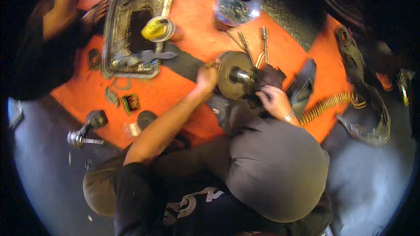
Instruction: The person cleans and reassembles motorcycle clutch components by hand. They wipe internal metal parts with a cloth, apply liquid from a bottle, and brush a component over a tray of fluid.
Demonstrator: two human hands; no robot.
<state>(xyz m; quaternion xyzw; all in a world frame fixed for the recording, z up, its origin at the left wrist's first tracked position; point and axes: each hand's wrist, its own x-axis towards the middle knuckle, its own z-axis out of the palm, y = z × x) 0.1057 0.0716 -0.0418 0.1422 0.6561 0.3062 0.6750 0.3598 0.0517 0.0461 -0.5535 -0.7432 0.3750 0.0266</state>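
In front of my knees stands a round metal crankshaft [227, 75], a thick disc with a shiny shaft sticking out of its middle. My left hand [207, 78] is closed around the disc's left edge, the thumb and fingertips partly hidden. To the right of the shaft, my right hand [275, 101] has curled fingers beside a crumpled dark cloth [271, 77]. Blur and the dark parts around its fingertips hide what they grip. Several metal wrenches [264, 43] lie just beyond the disc.
A dirty metal tray [165, 4] lies far left, with a cup of yellow material [162, 29] at its edge. Another person's forearm [57, 17] reaches in there. A clear round container [236, 6] stands behind. A coiled yellow hose [328, 107] is right; a piston-like part [78, 139] lies left.
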